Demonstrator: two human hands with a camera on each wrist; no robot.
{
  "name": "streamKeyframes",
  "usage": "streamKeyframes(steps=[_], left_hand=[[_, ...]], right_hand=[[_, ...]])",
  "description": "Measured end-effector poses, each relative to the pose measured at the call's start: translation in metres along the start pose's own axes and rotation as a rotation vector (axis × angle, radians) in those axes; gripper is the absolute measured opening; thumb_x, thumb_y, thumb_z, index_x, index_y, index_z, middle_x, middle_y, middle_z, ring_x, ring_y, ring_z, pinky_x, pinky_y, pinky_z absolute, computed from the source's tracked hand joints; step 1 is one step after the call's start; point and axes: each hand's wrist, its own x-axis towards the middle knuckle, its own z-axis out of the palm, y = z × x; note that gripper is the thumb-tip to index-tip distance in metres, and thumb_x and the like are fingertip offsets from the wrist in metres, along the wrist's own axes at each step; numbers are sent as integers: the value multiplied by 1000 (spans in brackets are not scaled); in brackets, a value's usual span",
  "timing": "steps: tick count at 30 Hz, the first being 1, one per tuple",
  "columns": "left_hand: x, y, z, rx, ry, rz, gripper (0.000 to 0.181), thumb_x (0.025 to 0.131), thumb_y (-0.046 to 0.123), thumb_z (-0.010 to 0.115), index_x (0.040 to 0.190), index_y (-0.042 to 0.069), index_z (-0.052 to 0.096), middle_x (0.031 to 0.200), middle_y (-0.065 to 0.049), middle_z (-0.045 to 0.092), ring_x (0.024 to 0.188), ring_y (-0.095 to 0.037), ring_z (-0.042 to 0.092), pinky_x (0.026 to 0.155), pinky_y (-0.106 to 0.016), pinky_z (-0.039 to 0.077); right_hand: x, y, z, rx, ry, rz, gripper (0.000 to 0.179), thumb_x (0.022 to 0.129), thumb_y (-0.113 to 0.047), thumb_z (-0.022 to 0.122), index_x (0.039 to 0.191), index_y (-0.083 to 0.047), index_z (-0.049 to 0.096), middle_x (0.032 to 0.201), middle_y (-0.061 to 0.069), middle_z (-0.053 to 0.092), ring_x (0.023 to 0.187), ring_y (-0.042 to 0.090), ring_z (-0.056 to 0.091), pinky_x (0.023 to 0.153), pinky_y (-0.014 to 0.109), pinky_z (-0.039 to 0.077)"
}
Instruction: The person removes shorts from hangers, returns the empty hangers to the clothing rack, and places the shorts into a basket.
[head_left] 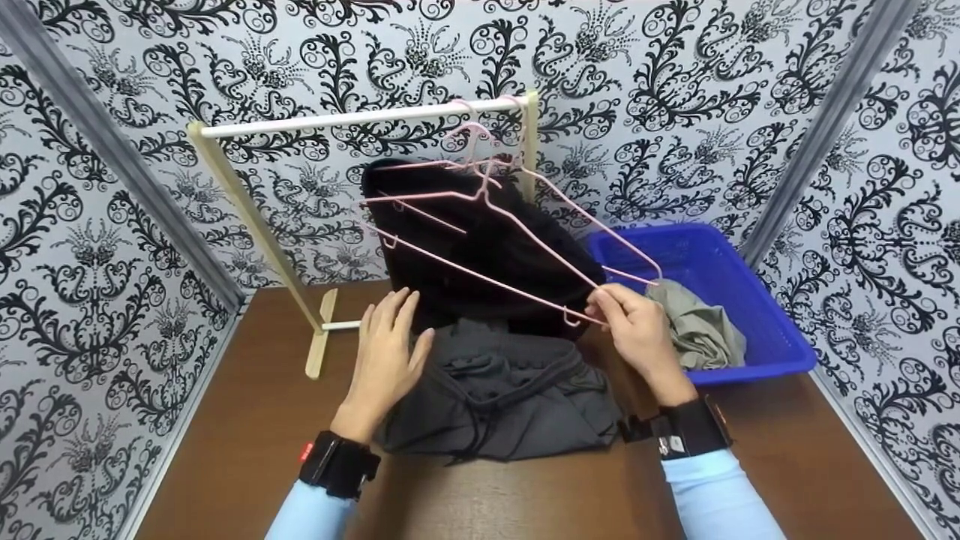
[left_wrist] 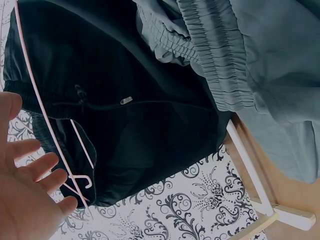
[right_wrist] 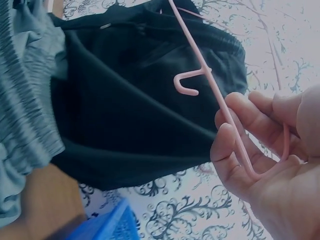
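Observation:
My right hand (head_left: 637,330) grips one end of a pink clothes hanger (head_left: 544,246), which it holds tilted in front of the rack. In the right wrist view the fingers curl around the corner of the hanger, beside a small hook on its lower bar. My left hand (head_left: 386,352) is raised with fingers extended, close to the hanger's other side but apart from it. Below lies a pair of dark grey drawstring pants (head_left: 517,420) on the table, waistband toward the rack. Behind the hanger, black pants (left_wrist: 150,100) with an elastic waist hang from the rack.
A rack with a white rail (head_left: 337,118) and wooden posts stands at the back, with pink hangers on its right part. At right, a blue basket (head_left: 780,330) holds a greenish-grey garment (head_left: 701,330). Patterned walls enclose the brown table (head_left: 247,450).

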Motion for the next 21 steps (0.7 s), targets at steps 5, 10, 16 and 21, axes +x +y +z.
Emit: streamKeyframes(steps=[5,10,16,21], left_hand=[[-1,1,-1,4,-26,-21,54,100,25,65,146,-1,53,147,-24,52,141,-43,44,118,-63,26],[-1,0,0,8,-27,-24,54,99,24,65,145,-1,54,147,-24,52,140,-43,45,116,-64,27],[-2,0,4,2,-29,-26,54,99,24,66,145,-1,55,146,-25,53,139,-44,46,115,-66,28],[-4,-2,6,3,-32,-30,54,97,23,68,144,-1,55,145,-24,53,139,-44,46,114,-67,28]], right_hand=[[12,-11,3,32,-15,-1,21,105,-7,58,94,4,73,83,13,74,71,7,66,60,16,53],[23,-23,7,44,-36,1,21,105,-6,57,96,5,72,84,15,73,71,10,66,60,18,54],[35,-36,11,-1,-44,8,21,105,-8,58,96,3,73,83,13,74,70,14,67,59,18,54],[42,-42,16,26,-60,17,21,105,-6,57,97,6,72,82,15,74,72,18,68,58,18,54]])
